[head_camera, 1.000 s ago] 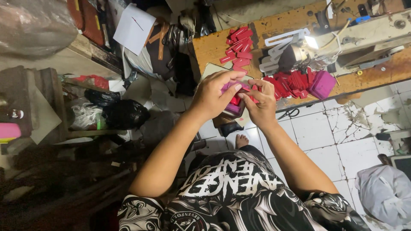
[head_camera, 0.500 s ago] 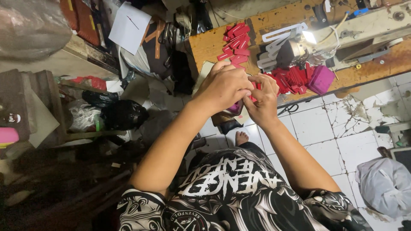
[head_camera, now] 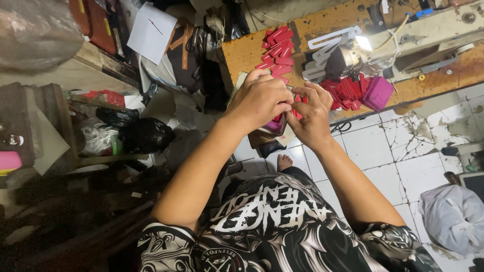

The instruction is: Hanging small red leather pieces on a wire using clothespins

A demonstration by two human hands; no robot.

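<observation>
At the near edge of the wooden workbench (head_camera: 242, 53), left hand (head_camera: 262, 98) and right hand (head_camera: 312, 116) pinched one small red leather piece (head_camera: 297, 113) between closed fingers. Risk: a loosened pinch could drop it onto the tiled floor (head_camera: 383, 151).

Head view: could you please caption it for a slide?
Both hands, left hand and right hand, pinch a small red piece beside a sewing machine.

A small red piece (head_camera: 297, 114) is pinched between the left hand (head_camera: 262, 100) and right hand (head_camera: 311, 117) at a wooden workbench (head_camera: 247, 53); red strips (head_camera: 276, 49) are piled beyond; a sewing machine (head_camera: 428, 30) is lit alongside.
</observation>
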